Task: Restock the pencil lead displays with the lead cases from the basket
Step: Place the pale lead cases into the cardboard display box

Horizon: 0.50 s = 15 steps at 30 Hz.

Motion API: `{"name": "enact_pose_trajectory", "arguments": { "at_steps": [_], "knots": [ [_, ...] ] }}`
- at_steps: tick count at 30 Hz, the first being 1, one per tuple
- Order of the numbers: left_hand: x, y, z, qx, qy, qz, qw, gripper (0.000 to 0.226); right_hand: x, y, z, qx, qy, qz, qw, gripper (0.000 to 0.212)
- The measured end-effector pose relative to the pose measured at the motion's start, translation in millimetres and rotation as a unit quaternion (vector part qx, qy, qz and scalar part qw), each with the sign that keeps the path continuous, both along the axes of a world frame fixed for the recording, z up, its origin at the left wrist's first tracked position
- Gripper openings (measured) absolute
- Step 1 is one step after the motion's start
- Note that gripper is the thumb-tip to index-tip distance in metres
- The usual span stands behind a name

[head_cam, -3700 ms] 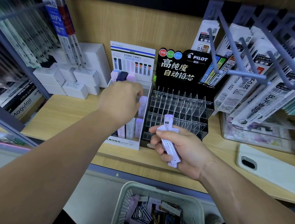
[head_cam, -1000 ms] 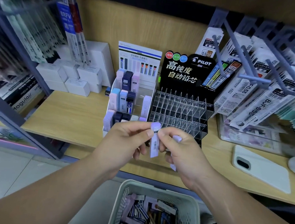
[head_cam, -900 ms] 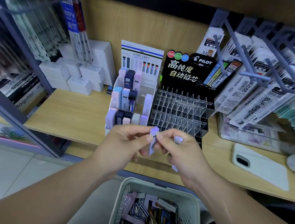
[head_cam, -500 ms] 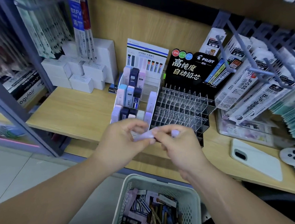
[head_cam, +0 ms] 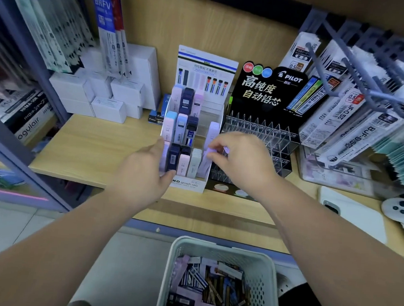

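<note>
Lilac lead case (head_cam: 212,151) pinched in right hand (head_cam: 241,160) over white display's (head_cam: 188,184) right column; left hand (head_cam: 141,172) clasps its near-left corner.

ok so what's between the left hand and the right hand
Head view: the front row of lead cases in the white display, navy, pink and white, stands between the left hand and right hand.

On the shelf (head_cam: 95,144) the lead display (head_cam: 186,185) stands left of the Pilot rack (head_cam: 258,130), basket (head_cam: 222,247) below.
</note>
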<state>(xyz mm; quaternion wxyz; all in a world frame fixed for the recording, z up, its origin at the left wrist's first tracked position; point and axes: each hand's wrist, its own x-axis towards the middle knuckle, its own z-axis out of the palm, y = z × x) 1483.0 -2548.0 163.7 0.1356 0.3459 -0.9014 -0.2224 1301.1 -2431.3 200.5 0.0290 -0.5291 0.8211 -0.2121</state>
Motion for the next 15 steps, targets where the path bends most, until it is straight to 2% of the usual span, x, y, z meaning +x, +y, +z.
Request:
{"name": "enact_pose_trajectory", "arguments": {
  "at_steps": [5,9,15],
  "knots": [
    [3,-6,-3,0.011,0.014,-0.002,1.0,0.079,0,-6,-14,-0.028,0.033,-0.012,0.999,0.011],
    [3,-6,-3,0.016,0.024,-0.003,1.0,0.08,-2,-4,-19,-0.04,0.016,-0.009,0.999,0.014],
    [0,-5,-2,0.014,0.027,0.005,1.0,0.081,0,-1,-19,-0.059,0.023,0.027,0.998,0.006]
  ]
}}
